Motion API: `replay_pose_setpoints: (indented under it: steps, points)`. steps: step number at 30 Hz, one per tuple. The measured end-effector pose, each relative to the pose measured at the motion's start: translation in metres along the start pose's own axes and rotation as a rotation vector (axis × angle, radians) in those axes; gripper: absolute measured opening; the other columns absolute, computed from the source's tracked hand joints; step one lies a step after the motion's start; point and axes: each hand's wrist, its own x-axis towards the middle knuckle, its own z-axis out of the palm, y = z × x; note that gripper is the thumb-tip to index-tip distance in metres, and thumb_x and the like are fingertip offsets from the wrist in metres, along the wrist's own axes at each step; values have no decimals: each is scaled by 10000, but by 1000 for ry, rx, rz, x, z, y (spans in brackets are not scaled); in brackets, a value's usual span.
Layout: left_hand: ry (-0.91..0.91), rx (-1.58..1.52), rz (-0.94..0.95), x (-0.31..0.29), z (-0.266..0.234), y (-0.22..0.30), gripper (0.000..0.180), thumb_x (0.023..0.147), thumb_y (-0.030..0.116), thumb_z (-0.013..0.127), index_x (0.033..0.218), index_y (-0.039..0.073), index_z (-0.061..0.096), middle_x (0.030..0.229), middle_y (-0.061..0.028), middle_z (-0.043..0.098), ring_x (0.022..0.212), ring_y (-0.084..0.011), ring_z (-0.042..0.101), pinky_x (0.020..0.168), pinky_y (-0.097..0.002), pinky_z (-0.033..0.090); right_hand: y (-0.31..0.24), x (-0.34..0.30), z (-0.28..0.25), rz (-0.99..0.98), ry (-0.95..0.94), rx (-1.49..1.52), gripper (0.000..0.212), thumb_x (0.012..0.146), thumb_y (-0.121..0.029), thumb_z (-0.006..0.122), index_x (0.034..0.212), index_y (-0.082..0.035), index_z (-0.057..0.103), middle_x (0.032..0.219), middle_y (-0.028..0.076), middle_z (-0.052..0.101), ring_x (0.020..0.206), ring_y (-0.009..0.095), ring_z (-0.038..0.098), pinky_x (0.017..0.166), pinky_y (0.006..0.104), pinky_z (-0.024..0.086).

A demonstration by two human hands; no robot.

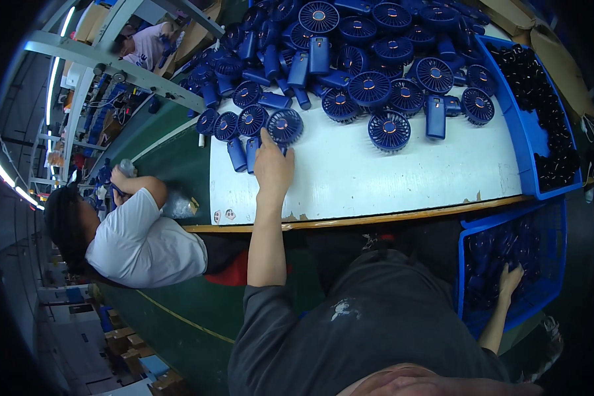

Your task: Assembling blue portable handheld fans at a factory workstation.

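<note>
At the left part of the white table (402, 178), my left hand (274, 162) is closed on a dark blue handheld fan (285, 125), whose round grille looks smeared by motion. Close beside it lie more blue fans, among them one with a round grille (252, 120) and another (226, 125), their handles toward me. My right hand (509, 280) reaches down into a blue crate (462, 277) at the lower right, over dark blue parts (492, 254) too dim to make out. Its visible fingers are apart.
A large heap of blue handheld fans (369, 86) covers the table's far side. At its right end stands a blue bin (518, 132) of small black parts (554, 125). A co-worker in a white shirt (145, 251) sits at my left; another person (153, 46) is farther off.
</note>
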Motion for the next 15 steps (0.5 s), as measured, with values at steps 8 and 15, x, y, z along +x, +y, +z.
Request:
replay_pose_setpoints:
  steps: [8, 15]
  points:
    - [-304, -1627, -152, -117, 13, 114, 578, 764, 162, 765, 1212, -2, 439, 1002, -136, 633, 896, -204, 642, 817, -351, 533, -319, -103, -116, -501, -715, 1185, 483, 866, -56, 657, 1321, 12, 510, 1241, 134, 586, 1068, 190, 606, 902, 328, 503]
    - [-356, -1948, -218, -124, 31, 142, 409, 1017, 301, 513, 1299, 8, 465, 1123, -117, 618, 984, -213, 642, 833, -338, 555, -409, -131, -128, -1015, -514, 1005, 393, 863, -218, 699, 1146, 10, 549, 967, 230, 649, 869, 385, 664, 740, 440, 531]
